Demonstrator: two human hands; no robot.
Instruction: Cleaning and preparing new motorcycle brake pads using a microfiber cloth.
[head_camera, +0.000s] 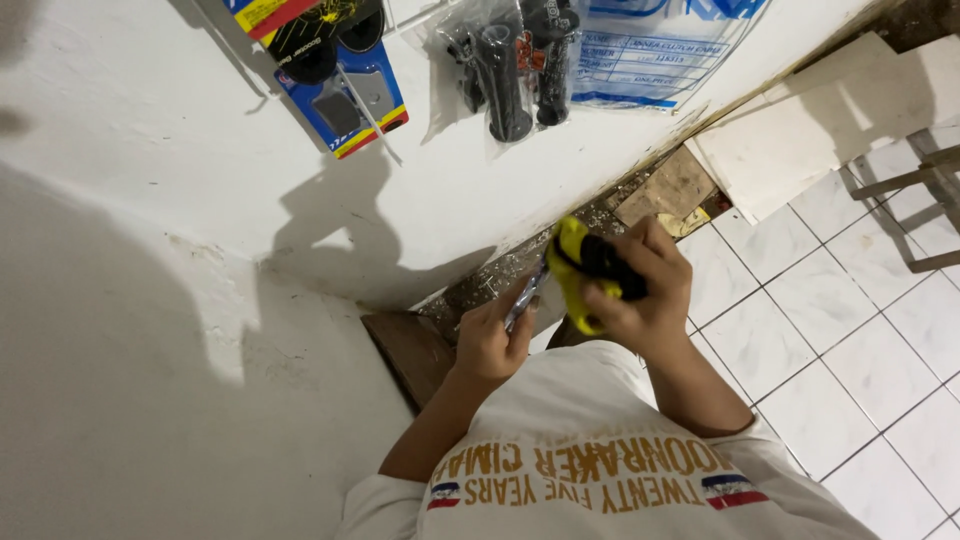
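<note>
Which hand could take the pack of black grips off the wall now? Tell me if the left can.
Probably not as it stands: the left hand already holds a small plastic packet, and the grips hang well above it, though nothing blocks the way.

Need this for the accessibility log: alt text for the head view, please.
Seen from above, the right hand grips a yellow and black tool while the left hand holds a small shiny object beside it. Packaged black grips hang on the white wall above a tiled floor.
</note>
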